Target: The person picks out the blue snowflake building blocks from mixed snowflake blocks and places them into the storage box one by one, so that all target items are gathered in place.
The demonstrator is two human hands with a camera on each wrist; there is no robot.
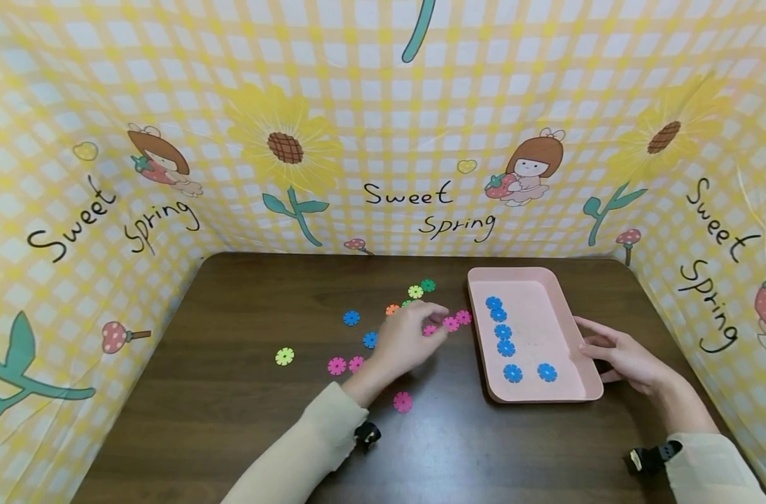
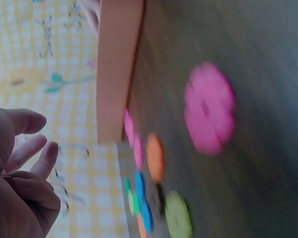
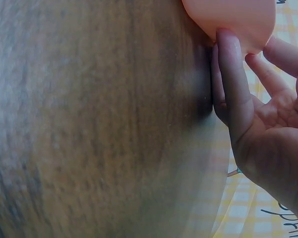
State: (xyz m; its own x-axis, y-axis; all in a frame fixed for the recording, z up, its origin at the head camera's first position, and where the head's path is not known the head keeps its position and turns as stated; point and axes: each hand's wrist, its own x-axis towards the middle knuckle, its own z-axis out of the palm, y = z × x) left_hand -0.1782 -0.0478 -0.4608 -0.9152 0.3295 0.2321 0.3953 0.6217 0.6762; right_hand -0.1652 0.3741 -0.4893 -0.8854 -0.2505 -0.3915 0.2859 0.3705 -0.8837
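Observation:
My left hand (image 1: 405, 339) hovers over scattered plastic snowflake discs, its fingers loosely bent. Between thumb and fingertips nothing shows in the left wrist view, where the hand (image 2: 22, 173) is at the left edge. Pink discs (image 1: 451, 324) lie near its fingertips, partly hidden by the hand. At the right, my right hand (image 1: 631, 360) holds the side of a pink tray (image 1: 553, 301). In the right wrist view its fingers (image 3: 231, 64) touch the tray's outer wall, low down, while another digit meets the rim. Several blue discs (image 1: 503, 332) lie inside the tray, mostly in a column along its left side.
Other discs lie loose on the dark wooden table (image 1: 232, 420): a yellow-green one (image 1: 285, 356), a blue one (image 1: 351, 318), an orange one (image 1: 392, 309), a green one (image 1: 428, 285) and a pink one (image 1: 403, 402). A checked cloth (image 1: 383, 126) surrounds the table's back and sides.

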